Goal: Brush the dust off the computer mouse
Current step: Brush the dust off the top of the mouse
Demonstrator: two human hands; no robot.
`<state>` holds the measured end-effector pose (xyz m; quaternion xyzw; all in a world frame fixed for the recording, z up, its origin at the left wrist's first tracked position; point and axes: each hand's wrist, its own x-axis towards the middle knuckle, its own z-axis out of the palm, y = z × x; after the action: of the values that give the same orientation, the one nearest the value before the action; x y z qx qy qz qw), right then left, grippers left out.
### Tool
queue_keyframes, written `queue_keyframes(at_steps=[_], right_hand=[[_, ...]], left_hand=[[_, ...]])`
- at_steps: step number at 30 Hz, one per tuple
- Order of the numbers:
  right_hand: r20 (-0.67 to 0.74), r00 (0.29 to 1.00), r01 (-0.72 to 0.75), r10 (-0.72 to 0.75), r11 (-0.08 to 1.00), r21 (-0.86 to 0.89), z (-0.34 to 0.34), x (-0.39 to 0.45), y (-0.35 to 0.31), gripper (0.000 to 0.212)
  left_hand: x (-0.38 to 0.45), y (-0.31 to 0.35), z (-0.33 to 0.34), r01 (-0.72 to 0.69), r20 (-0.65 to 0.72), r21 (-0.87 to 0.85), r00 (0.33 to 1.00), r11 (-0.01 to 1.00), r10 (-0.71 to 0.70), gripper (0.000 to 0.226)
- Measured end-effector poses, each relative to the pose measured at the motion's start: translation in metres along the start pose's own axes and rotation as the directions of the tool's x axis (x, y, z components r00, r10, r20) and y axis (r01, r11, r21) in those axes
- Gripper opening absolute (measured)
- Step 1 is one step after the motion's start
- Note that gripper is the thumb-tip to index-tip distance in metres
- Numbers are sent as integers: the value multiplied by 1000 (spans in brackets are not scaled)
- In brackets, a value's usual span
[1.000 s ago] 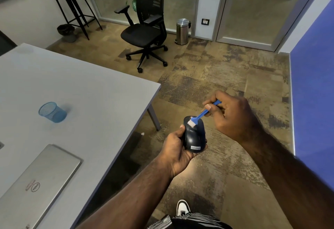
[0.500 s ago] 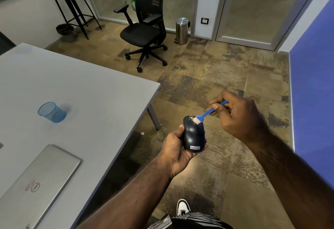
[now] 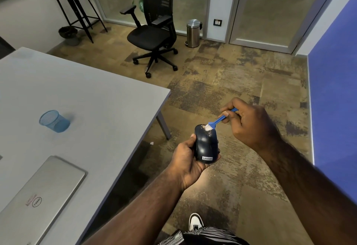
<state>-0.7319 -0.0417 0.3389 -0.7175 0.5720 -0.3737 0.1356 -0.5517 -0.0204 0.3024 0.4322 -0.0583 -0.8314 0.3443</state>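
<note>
Black computer mouse (image 3: 206, 145) held up in the air off the corner of the grey table (image 3: 83, 98), above the patterned carpet, nowhere near a resting surface. Cradled from below and behind in the left hand (image 3: 188, 160), thumb along the side nearer the table, fingers wrapped under the far side, label end toward the wearer. Gripped in the right hand (image 3: 249, 123), on the side of the mouse away from the table: a small blue brush (image 3: 219, 119), pinched near the handle's end between thumb and fingertips, white bristles pressed onto the front end of the mouse, at the buttons. Seen beside the bristles, a scatter of pale crumbs or dust specks at the front edge, plus a lighter smudge just behind the bristles on the button on the brush side. Rest of the shell, from mid-body back to the label, glossy and apparently free of debris, though fine dust too small to judge here. Judged well under way but unfinished: loosened grit gathered at the front lip and not yet flicked clear, smudge behind the bristles not yet swept, sides and underside hidden by the holding hand and so unknowable. Likely remaining work: sweeping the specks off the front edge onto the floor, then a pass over the wheel groove and flanks.
</note>
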Motion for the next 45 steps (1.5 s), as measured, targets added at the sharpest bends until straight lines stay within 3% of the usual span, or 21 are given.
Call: queue_keyframes(at_steps=[17,31,42,45], right_hand=[[8,999,-38,38,998,-49,0,10,-2,11],[185,980,80,-80,997,9,-5,16,-4,16],[182,980,90,-86,996,-11,-12,20,-7,14],[237,967,103,-96,995,-15,-14,17,-13,13]], left_hand=[[5,-2,-1,6,22,5,1000,1000,-6,51],[6,-3,-2,4,16,40,1000,999,-5,50],[4,-2,-1,5,21,53,1000,999,-7,50],[5,-1,-1,-6,11,65,1000,998,5,51]])
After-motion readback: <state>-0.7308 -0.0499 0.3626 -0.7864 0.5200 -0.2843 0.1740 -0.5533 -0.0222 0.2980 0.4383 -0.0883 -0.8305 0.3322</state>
